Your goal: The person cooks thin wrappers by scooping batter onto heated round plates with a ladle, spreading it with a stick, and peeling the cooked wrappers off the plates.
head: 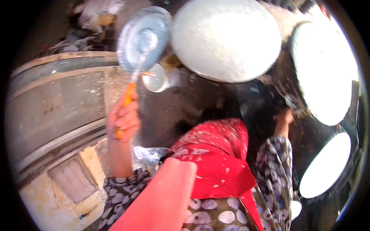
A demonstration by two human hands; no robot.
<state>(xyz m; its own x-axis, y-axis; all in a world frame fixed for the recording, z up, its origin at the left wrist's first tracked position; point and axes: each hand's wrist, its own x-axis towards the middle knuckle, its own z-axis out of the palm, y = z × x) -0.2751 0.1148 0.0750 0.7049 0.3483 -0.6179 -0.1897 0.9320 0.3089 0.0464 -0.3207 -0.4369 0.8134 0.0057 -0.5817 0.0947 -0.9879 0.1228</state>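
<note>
My left hand (pixel 124 118) is raised and closed around the orange handle of a ladle-like utensil (pixel 140 63). Its pale metal shaft points up across a bluish-white basin (pixel 130 37), and blur hides the exact shape of its head. Just below the basin is a white bucket (pixel 156 78). My right hand (pixel 284 117) reaches out low on the right, near a small greyish blurred object (pixel 290 101); whether it grips that object cannot be made out. A large round pale disc (pixel 225 40) spans the top centre.
Two more bright discs, one large (pixel 323 75) and one smaller (pixel 325 166), stand on the right, overexposed. A wood-framed panel (pixel 57 101) and a ledge (pixel 98 173) run along the left. Silvery foil-like material (pixel 150 156) lies beside my left forearm. A red, white-specked apron (pixel 216 161) covers my lap.
</note>
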